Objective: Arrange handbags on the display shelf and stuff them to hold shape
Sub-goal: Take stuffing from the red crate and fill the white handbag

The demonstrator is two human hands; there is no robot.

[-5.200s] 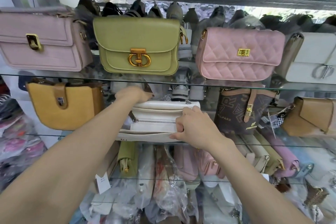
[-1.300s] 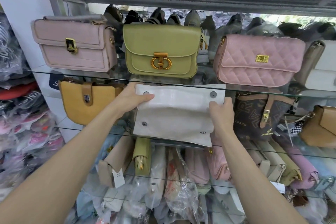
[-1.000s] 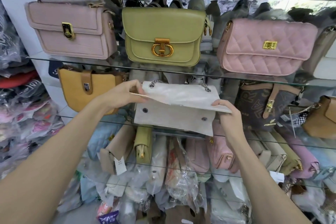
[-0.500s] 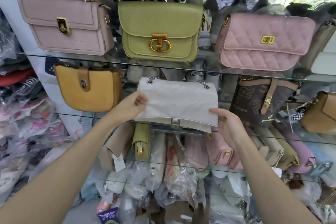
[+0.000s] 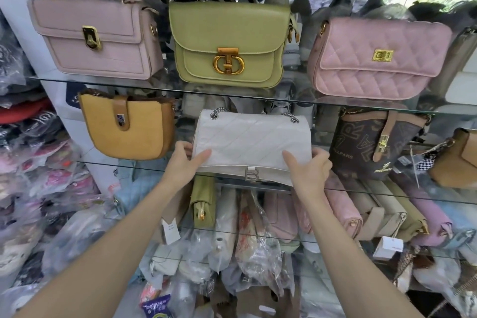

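Observation:
A white quilted handbag (image 5: 251,141) with a chain strap and a silver clasp stands upright on the middle glass shelf (image 5: 100,164), its flap down over the front. My left hand (image 5: 184,162) grips its lower left corner, thumb on the front and fingers behind. At the lower right corner my right hand (image 5: 308,165) holds it the same way. The bag sits between a mustard bag (image 5: 126,126) and a dark brown printed bag (image 5: 374,142).
The upper glass shelf (image 5: 167,88) carries a mauve bag (image 5: 95,33), a green bag (image 5: 228,44) and a pink quilted bag (image 5: 374,57). A tan bag (image 5: 456,160) stands at far right. Below lie several flat bags and plastic-wrapped stock (image 5: 247,235). Bagged goods (image 5: 31,162) pile up left.
The white bag's flap, lifted a second ago, has been folded down and closed. Both hands slid from the flap's edges to the bag's lower corners. The view moved closer.

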